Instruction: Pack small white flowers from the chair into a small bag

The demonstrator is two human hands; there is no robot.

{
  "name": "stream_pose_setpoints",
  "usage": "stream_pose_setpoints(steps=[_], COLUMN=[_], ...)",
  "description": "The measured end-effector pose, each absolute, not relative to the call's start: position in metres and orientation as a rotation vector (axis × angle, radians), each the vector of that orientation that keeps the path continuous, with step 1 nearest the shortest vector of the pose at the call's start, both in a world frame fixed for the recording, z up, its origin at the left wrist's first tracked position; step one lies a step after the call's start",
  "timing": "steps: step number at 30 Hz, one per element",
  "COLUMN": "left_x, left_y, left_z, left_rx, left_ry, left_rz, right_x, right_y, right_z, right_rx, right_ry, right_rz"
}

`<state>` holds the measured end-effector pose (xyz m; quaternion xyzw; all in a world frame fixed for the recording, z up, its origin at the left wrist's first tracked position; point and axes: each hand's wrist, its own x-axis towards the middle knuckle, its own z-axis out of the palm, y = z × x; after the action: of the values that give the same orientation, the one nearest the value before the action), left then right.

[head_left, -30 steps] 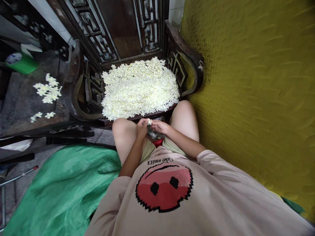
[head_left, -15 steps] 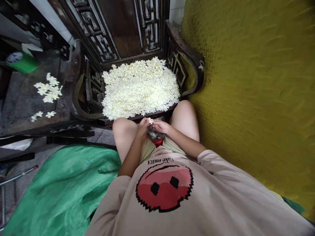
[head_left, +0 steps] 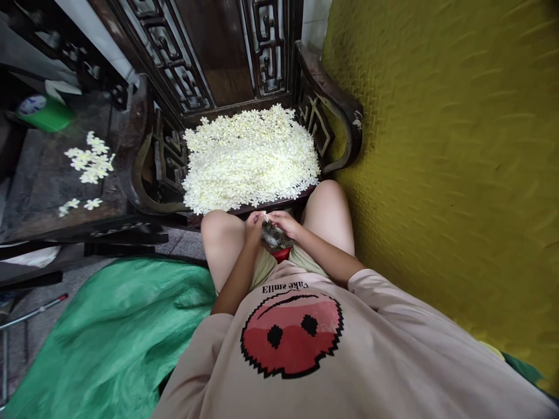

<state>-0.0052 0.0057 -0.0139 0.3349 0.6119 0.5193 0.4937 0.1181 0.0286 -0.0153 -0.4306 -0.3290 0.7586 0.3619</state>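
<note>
Nearest is a pale pink T-shirt [head_left: 371, 361] printed with a red, black-edged face. A glossy green sheet [head_left: 113, 326] lies in folds on the person's left, its upper edge beside the left thigh [head_left: 225, 238].

The left hand [head_left: 254, 221] and right hand [head_left: 283, 222] meet between the knees. The fingers of both are drawn together in a pinch, with a small white flower [head_left: 265, 216] between their tips; it is mostly covered, and its exact orientation cannot be told. Between the thighs, below the hands, is a gap with a grey, shiny surface, its material unclear, and a red patch [head_left: 282, 254] nearer the body.

Just beyond the knees is the front edge of a dark carved wooden armchair [head_left: 135, 145]. Its seat bears a broad heap of white flowers [head_left: 251, 163], spread close to the front edge and between the curved armrests, leaving little bare seat there. On the right, a yellow embossed wall covering [head_left: 441, 174] stands close beside the right knee and armrest, so sideways room is narrow.

Left of the chair, a dark wooden worktop [head_left: 37, 174] carries scattered white flowers [head_left: 91, 160] with bare wood around them. Farther back on it stands a green roll [head_left: 48, 113].
</note>
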Motion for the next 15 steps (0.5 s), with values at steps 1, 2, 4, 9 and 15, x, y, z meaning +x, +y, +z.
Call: stream_pose_setpoints(steps=[1,2,4,9,15], left_x=[-0.005,-0.004,-0.002,-0.001,-0.008], left_y=[0.005,0.005,0.003,0.001,0.005], left_z=[-0.011,-0.009,-0.005,-0.004,-0.011], left_rx=[0.850,0.893,0.971,1.041,0.875], left_ry=[1.524,1.560,1.623,1.695,1.640], left_rz=[1.276,1.288,1.304,1.311,1.163], right_x=[0.118,0.117,0.117,0.118,0.121], right_y=[0.029,0.029,0.029,0.029,0.025], right_z=[-0.015,-0.015,-0.013,-0.008,-0.002], right_rx=[-1.124,-1.135,-1.161,-1.249,-1.262], right_ry=[-0.903,-0.955,-1.053,-1.329,-1.673], right_rz=[1.883,1.814,1.683,1.360,1.019])
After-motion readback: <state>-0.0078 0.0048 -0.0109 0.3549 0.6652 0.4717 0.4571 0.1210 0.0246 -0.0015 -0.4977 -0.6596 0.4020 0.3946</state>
